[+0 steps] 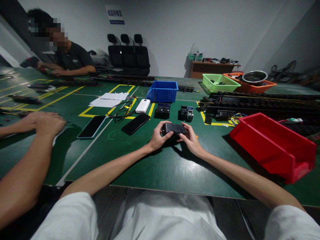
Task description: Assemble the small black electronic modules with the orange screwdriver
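Observation:
Between my two hands is a small black box-shaped device (173,128), held just above the green table (150,170). My left hand (158,136) grips its left end, with the thumb along the near face. Around the right end close the fingers of my right hand (191,139). A bit of orange shows beside the right fingers; what it belongs to is hidden. Just beyond lie a pair of small black modules (163,109) and another black-and-silver module pair (187,112). A black phone (136,123) rests to the left of my hands.
A red bin (262,146) stands at right, a blue bin (163,91) beyond the modules. Left are a white power bank (143,106), a blue-edged phone (92,127) and papers (108,99). Another person's arms (42,133) rest at far left; a co-worker (72,60) sits across.

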A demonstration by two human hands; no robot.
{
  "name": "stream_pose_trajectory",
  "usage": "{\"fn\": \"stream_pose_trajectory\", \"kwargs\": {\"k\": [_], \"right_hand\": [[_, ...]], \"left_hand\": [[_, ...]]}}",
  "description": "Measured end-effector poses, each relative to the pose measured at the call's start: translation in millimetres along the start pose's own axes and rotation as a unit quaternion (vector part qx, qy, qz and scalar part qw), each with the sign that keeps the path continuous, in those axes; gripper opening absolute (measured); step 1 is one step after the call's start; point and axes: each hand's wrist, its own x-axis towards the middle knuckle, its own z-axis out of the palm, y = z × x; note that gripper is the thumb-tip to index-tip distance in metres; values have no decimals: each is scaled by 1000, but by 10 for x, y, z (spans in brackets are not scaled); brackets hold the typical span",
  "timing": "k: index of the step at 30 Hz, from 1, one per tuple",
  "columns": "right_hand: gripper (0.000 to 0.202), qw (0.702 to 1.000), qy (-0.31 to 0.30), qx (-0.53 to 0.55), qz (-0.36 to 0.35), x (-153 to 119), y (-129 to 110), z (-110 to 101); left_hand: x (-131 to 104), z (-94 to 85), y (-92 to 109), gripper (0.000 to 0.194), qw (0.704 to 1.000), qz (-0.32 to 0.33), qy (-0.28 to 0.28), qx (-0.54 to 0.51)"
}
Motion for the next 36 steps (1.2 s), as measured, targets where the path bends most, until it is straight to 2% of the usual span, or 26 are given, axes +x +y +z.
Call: {"fn": "stream_pose_trajectory", "kwargs": {"k": [9,14,20,26,31,36], "right_hand": [[57,1000,4,21,9,2,-2,5],[56,1000,8,21,17,9,9,-2],[48,998,7,50,45,16,-52,8],[44,997,-3,45,67,24,-76,-1],[40,996,-8,42,77,25,-61,-20],[36,996,2,22,90,29,-66,-28]], "left_hand": [[6,-8,-40,47,999,33,3,-2],[24,-5,-69,45,1000,14,3,-26],[8,19,-140,62,996,-3,2,-89],[-17,14,-87,64,993,-9,-55,-108],[-31,14,-33,76,989,12,-103,-102],[-40,14,-14,82,990,19,-120,-72]]}}
